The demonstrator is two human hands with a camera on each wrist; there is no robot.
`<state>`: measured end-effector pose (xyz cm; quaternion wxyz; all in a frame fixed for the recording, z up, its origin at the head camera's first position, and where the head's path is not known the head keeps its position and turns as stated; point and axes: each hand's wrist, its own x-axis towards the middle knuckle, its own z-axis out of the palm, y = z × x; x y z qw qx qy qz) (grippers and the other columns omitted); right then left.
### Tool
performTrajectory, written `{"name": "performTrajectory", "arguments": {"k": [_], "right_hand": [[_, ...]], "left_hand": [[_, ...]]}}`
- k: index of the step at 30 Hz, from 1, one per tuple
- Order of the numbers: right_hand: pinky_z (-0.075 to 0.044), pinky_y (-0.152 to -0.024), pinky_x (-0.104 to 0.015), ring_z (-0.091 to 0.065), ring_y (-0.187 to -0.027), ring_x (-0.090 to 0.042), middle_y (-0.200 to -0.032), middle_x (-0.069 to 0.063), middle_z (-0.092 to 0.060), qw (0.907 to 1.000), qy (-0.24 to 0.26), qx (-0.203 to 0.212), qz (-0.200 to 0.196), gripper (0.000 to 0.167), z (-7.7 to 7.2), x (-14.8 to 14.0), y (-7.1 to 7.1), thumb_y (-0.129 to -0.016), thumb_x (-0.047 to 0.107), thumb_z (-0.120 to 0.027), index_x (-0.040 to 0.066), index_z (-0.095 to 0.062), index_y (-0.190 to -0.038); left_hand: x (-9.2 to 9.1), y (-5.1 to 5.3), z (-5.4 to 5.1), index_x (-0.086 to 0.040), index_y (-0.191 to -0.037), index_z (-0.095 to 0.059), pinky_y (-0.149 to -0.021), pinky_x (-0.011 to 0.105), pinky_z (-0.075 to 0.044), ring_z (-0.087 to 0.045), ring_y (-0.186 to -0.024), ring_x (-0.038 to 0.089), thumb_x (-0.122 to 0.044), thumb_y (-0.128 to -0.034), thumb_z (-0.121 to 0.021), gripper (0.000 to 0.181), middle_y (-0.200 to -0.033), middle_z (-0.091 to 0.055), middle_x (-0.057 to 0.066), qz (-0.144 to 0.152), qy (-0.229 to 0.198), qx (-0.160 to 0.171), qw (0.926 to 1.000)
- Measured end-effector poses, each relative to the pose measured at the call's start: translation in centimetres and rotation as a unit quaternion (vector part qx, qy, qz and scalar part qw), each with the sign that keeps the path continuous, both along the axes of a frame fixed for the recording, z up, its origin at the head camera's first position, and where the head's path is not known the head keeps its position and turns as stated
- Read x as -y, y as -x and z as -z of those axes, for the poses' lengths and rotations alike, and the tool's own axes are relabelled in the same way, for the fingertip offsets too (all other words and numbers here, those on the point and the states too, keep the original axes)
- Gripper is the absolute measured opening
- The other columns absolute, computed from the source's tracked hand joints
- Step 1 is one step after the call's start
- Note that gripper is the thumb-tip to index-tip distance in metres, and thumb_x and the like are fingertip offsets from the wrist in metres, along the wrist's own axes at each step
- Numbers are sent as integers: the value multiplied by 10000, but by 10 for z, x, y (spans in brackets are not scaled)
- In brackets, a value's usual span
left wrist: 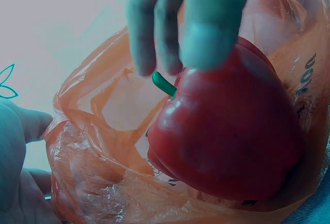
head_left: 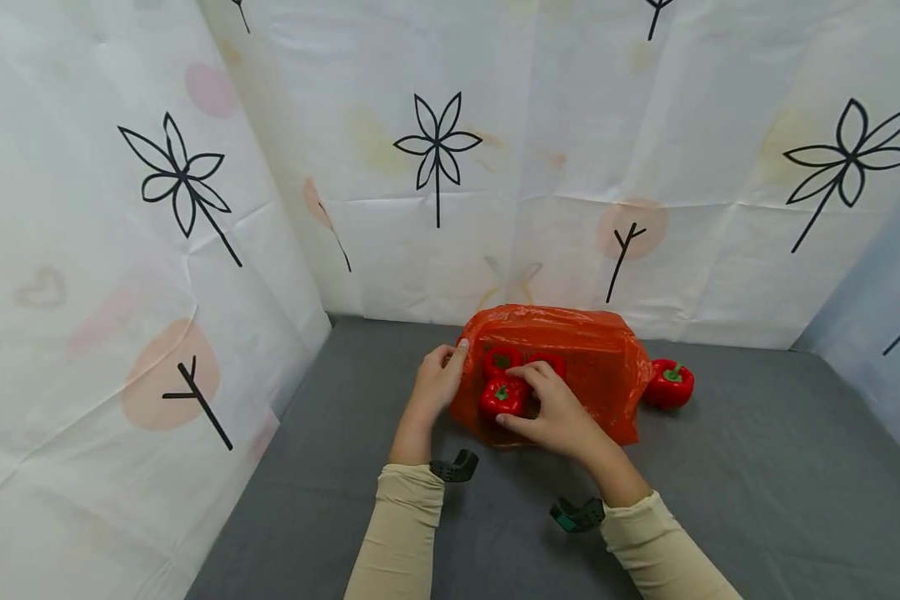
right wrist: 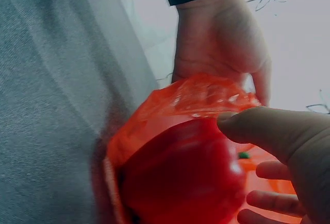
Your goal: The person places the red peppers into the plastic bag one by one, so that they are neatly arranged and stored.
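An orange plastic bag (head_left: 607, 375) lies with its mouth towards me at the table's far side. Its left edge is pinched by my left hand (head_left: 438, 379), which also shows in the left wrist view at the bag's rim. Three red bell peppers are visible in the bag: a front one (head_left: 501, 397), one behind it (head_left: 502, 359) and one partly hidden by my right hand (head_left: 555, 412). That hand is at the front pepper, thumb and fingers spread apart; in the right wrist view its thumb overlaps the pepper's edge. Whether the fingertips touch it, I cannot tell.
Another red bell pepper (head_left: 668, 384) with a green stem stands outside the bag, by its right side. The grey table (head_left: 750, 483) ends at a white patterned cloth (head_left: 540, 167) hanging behind and at both sides.
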<state>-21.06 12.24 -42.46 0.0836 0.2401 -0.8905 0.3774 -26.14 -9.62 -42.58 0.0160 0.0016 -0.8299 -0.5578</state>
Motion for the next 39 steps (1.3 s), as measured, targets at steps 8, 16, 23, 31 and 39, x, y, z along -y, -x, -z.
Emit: {"name": "performTrajectory", "arguments": {"k": [8, 16, 23, 31, 39], "right_hand": [[-566, -1012, -531, -622, -1224, -292, -1358, -88, -603, 9986, 265, -367, -255, 572, -32, -13, -16, -873, 230, -897, 93, -644, -1368], [-549, -1024, -256, -605, -1229, -153, -1362, -22, -628, 9937, 583, -950, -114, 528, -62, -41, -33, -880, 141, -882, 149, -668, -1362], [-451, -1029, -88, -580, -1248, -40, -1365, -38, -627, 9838, 1158, -1332, 308, 551, -80, -79, -40, -874, -56, -818, 90, -661, -1381], [-491, -972, -75, -625, -1205, -16, -1339, 87, -607, 9697, 1700, -1514, 886, 518, -83, -124, -37, -874, -180, -739, -54, -633, -1365], [-437, -926, 0, -578, -1175, 74, -1287, 252, -562, 9599, 1522, -1174, 2042, 449, -74, -157, -33, -972, 45, -755, 17, -642, -1405]], "left_hand": [[0, 1, 0, -64, -1175, -715, -856, 426, -526, -627, -920, 257, -535, -1094, -488, 529, -1014, -680, 118, 18, -2, -80, 10000], [1, 0, 1, -70, -1188, -713, -849, 430, -526, -636, -905, 251, -547, -1096, -482, 538, -998, -689, 113, 95, 1, -109, 9999], [1, 0, 1, -71, -1167, -717, -839, 428, -524, -628, -906, 252, -534, -1095, -487, 522, -989, -679, 110, 46, 37, -85, 9999], [2, 0, 2, -67, -1168, -716, -839, 418, -520, -630, -905, 244, -546, -1094, -483, 538, -981, -677, 105, 25, 5, -74, 10000], [0, -1, 0, -69, -1166, -719, -823, 400, -515, -627, -894, 243, -548, -1092, -486, 538, -970, -674, 103, 53, 0, -86, 9999]]}}
